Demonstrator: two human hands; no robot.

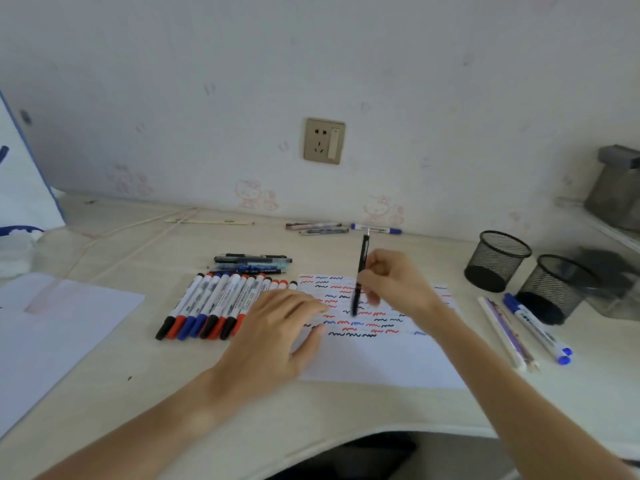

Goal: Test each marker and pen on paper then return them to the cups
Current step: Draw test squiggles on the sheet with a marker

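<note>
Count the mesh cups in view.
2. Both stand at the desk's right side: one cup farther back, the other cup nearer and further right, beside it. Neither shows a pen sticking out. Nothing seems to hide a third.

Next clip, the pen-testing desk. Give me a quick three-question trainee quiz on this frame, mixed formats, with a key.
1. True or false: the right hand holds a black pen over the scribbled paper.
2. The left hand is: A) gripping a marker, B) lying flat at the paper's left edge, C) inside a cup.
3. Fill in: the two mesh cups stand to the ___ of the paper.

Key: 1 true; 2 B; 3 right.
</note>
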